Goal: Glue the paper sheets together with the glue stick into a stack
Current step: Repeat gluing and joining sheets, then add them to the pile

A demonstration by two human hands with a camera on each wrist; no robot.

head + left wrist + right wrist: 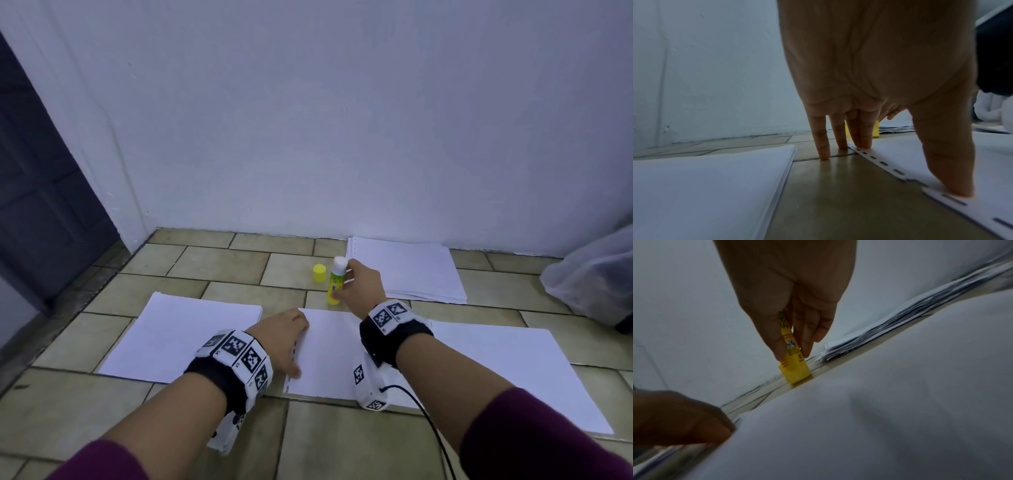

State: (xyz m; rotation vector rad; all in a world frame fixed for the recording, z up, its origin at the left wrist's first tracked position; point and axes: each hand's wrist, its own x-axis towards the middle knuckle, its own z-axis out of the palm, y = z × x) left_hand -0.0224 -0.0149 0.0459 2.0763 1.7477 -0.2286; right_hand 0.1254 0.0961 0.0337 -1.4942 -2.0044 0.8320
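step: right hand [363, 282] grips uncapped glue stick [335, 284] standing on floor (cap [319, 272] beside)
left hand [286, 337]: fingers flat, pinning sheet [329, 356]
next: likely lift stick, swipe the pinned sheet

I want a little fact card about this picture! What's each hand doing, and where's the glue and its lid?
left hand: fingers straight, pressing the punched edge of the middle sheet to the floor
right hand: grips the glue stick, which stands upright on the tiled floor
yellow cap: off, on the floor just left of the stick
paper pile: by the wall, behind the right hand
other paper: sheets at left and right
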